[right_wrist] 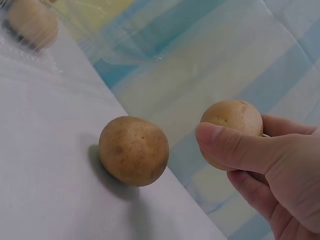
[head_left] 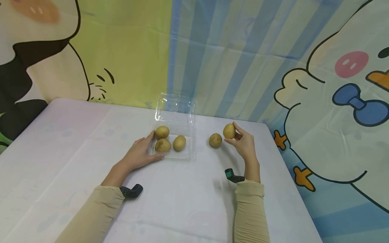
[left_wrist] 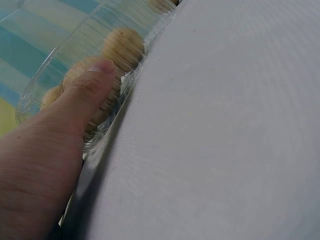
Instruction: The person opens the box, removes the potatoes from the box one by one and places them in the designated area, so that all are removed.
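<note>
A clear plastic clamshell box (head_left: 192,141) stands on the table with its lid (head_left: 176,108) raised at the back. Three potatoes lie in it: one at the back left (head_left: 162,132), one at the front left (head_left: 162,145) and one on the right (head_left: 179,143). My left hand (head_left: 138,153) holds the box by its left side, its thumb (left_wrist: 92,82) along the front wall. To the right of the box, my right hand (head_left: 244,143) pinches a potato (right_wrist: 235,117) between thumb and fingers, above the table. Another potato (right_wrist: 134,151) rests on the table just left of that hand.
A white cloth covers the table (head_left: 170,195). Behind it hangs a printed curtain (head_left: 231,60) with stripes and cartoon animals, close to the table's back edge. Each wrist carries a small black camera, one on the left (head_left: 132,191) and one on the right (head_left: 234,176).
</note>
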`<state>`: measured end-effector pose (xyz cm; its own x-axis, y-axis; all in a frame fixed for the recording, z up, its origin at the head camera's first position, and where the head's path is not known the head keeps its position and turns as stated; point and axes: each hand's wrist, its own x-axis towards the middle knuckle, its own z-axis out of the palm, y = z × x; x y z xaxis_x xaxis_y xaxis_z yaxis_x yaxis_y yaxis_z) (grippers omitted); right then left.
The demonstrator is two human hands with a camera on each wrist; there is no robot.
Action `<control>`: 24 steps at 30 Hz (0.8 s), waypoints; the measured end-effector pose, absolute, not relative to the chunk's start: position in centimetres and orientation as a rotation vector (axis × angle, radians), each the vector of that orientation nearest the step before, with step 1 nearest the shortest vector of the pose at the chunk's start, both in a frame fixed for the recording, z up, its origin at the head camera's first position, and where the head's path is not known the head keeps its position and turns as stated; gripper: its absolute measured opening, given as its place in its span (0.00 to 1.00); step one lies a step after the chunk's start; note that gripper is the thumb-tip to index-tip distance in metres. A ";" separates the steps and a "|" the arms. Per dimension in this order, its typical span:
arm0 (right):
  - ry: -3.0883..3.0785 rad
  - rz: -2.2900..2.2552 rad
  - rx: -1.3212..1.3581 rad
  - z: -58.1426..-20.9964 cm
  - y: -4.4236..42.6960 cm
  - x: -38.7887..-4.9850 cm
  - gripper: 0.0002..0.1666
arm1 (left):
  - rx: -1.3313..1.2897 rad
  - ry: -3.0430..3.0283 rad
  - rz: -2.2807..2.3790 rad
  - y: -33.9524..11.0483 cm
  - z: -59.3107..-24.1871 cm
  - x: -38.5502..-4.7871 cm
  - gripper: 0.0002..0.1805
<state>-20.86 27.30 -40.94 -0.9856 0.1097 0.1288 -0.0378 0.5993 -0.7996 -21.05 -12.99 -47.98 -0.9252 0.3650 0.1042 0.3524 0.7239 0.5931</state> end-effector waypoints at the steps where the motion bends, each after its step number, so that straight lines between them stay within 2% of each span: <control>1: -2.669 1.327 -0.061 -41.1 27.4 -20.9 0.50 | 0.604 2.898 0.990 -13.0 -48.0 -21.1 0.62; 24: -2.818 1.268 -0.139 -43.7 28.5 -21.4 0.49 | 0.592 2.880 0.977 -13.0 -48.1 -21.1 0.63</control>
